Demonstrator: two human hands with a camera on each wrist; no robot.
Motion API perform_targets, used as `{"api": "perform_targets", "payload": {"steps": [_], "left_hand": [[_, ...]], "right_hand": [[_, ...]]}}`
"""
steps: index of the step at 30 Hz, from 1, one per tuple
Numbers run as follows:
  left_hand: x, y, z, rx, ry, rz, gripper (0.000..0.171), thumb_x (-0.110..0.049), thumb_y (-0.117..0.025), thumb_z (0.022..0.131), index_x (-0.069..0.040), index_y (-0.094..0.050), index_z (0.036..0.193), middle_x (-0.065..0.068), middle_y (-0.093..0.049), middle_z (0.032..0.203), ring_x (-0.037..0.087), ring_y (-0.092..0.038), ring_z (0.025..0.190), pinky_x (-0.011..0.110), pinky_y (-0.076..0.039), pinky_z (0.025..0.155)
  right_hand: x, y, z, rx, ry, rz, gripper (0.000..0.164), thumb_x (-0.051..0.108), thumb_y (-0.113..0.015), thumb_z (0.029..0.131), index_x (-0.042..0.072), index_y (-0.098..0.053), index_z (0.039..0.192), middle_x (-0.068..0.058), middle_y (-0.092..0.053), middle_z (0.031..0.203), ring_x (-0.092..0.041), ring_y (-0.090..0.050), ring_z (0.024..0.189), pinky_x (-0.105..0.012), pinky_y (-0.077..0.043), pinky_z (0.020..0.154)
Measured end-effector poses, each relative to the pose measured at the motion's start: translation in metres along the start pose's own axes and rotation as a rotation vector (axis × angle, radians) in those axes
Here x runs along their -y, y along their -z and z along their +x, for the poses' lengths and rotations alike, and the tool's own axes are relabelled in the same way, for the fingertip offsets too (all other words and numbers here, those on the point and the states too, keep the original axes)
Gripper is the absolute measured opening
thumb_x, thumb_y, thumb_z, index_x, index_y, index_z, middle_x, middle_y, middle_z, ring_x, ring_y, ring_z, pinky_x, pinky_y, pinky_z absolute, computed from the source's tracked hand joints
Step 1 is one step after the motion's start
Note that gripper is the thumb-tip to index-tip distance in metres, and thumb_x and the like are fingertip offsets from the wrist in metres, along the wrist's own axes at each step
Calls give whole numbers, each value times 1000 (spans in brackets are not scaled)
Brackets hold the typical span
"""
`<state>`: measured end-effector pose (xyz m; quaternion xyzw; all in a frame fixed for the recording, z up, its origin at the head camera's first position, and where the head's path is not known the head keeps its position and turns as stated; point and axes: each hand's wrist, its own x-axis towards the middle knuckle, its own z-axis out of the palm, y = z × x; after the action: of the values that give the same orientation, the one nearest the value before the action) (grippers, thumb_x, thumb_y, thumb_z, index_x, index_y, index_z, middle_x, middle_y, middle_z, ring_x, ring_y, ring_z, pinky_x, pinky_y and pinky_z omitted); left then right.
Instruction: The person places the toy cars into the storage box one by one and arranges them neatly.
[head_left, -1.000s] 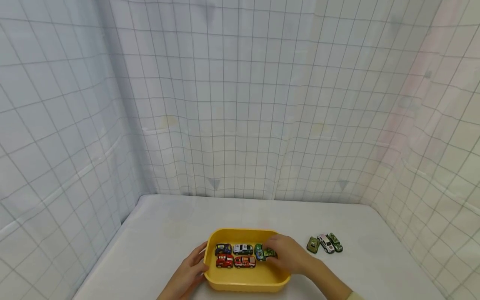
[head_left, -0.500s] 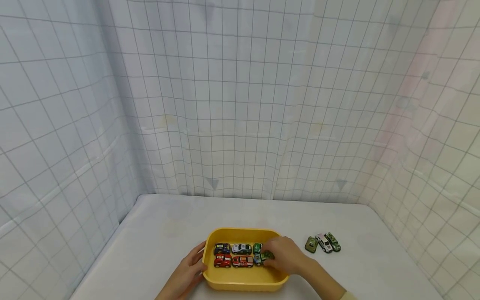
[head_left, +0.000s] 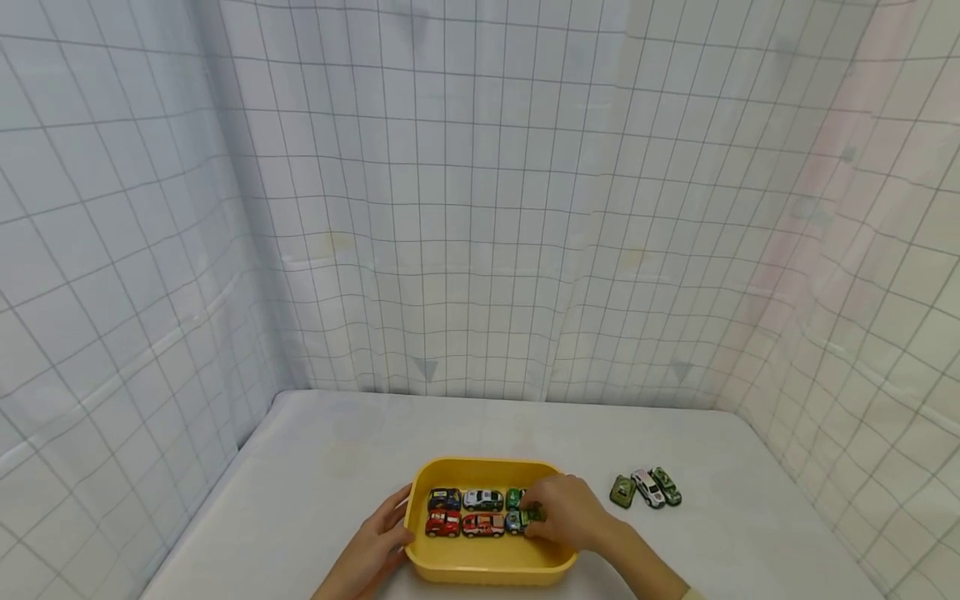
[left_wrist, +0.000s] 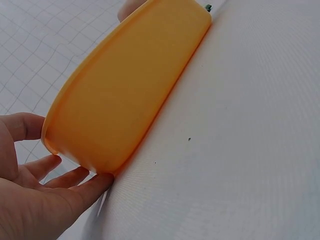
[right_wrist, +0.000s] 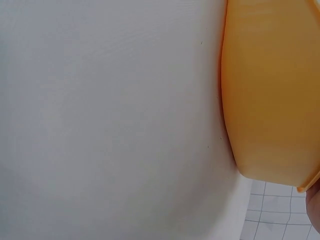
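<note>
In the head view, a yellow plastic tray (head_left: pixel 491 575) lies on the table. My left hand (head_left: pixel 372 546) grips its left end; in the left wrist view the thumb and fingers (left_wrist: pixel 95 187) sit against the rim and outer wall. Inside the tray, my right hand (head_left: pixel 573 512) pinches a blue-green toy car (head_left: pixel 516 522), partly hidden by the fingers. Left of it are a red-orange toy car (head_left: pixel 483 525) and a red one. Behind stand a dark blue toy car (head_left: pixel 445 499), a white toy car (head_left: pixel 483 500) and a green toy car (head_left: pixel 513 498), partly covered.
On the white table (head_left: pixel 345 450), right of the tray, a green toy car (head_left: pixel 622 491), a white toy car (head_left: pixel 648 488) and a camouflage-green toy car (head_left: pixel 666 486) lie close together. White grid-patterned curtains (head_left: pixel 480 250) stand behind and at both sides.
My right hand has brought the blue-green car toward the near side of the tray, into line with the two red cars. The left hand has kept its grip on the tray.
</note>
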<state>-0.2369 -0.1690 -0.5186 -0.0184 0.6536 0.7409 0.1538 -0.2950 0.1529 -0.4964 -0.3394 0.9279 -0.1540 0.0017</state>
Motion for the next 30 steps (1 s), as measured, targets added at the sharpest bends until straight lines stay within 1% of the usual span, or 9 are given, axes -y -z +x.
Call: {"api": "perform_targets", "payload": {"steps": [5, 11, 16, 19, 22, 26, 28, 30], "left_hand": [[0, 1, 0, -4, -1, -5, 82, 1, -54, 93, 3, -13, 164, 39, -9, 162, 56, -24, 146, 60, -43, 107], [1, 1, 0, 1, -8, -6, 81, 1, -54, 93, 3, -13, 164, 39, -9, 162, 56, -23, 146, 60, -43, 107], [1, 0, 1, -4, -1, -6, 82, 1, -55, 93, 3, -14, 164, 39, -9, 162, 56, -24, 146, 60, -43, 107], [0, 0, 1, -1, -3, -8, 81, 1, -55, 93, 3, -13, 164, 40, -9, 162, 56, -24, 146, 60, -43, 107], [0, -1, 1, -3, 4, -8, 81, 1, -55, 93, 3, -13, 163, 39, -9, 162, 56, -23, 146, 60, -43, 107], [0, 0, 0, -7, 8, 2, 81, 1, -55, 93, 4, -13, 163, 39, -9, 162, 56, -23, 146, 60, -43, 107], [-1, 0, -1, -6, 6, 6, 81, 1, -54, 94, 4, -13, 163, 39, -9, 162, 56, -23, 146, 60, -43, 107], [-1, 0, -1, -5, 4, 7, 81, 1, -54, 94, 4, -13, 163, 39, -9, 162, 56, -23, 146, 60, -43, 107]], "right_hand": [[0, 0, -1, -18, 8, 8, 25, 31, -88, 82, 18, -83, 103, 18, -72, 97, -3, -65, 90, -35, -58, 81], [2, 1, 0, -2, 20, -7, 21, 27, -88, 82, 19, -83, 101, 19, -72, 95, -3, -65, 91, -35, -58, 82], [2, 2, -2, -17, 32, 9, 22, 26, -88, 83, 17, -83, 102, 17, -73, 95, -2, -64, 89, -34, -58, 81], [-1, 3, -3, -38, 45, 74, 22, 25, -87, 84, 14, -83, 103, 15, -73, 95, -1, -64, 87, -31, -57, 80], [-5, 5, -4, -47, 59, 181, 21, 22, -86, 86, 12, -82, 104, 12, -74, 96, -2, -65, 87, -30, -57, 81], [-8, 10, -4, -36, 65, 335, 22, 20, -85, 87, 9, -81, 106, 8, -75, 98, -7, -67, 91, -30, -58, 83], [-8, 12, -4, -31, 68, 380, 23, 19, -84, 87, 7, -81, 107, 5, -75, 99, -9, -68, 92, -30, -58, 83], [-7, 15, -5, -30, 74, 396, 24, 18, -83, 88, 5, -80, 108, 3, -75, 100, -11, -68, 92, -31, -59, 83]]}}
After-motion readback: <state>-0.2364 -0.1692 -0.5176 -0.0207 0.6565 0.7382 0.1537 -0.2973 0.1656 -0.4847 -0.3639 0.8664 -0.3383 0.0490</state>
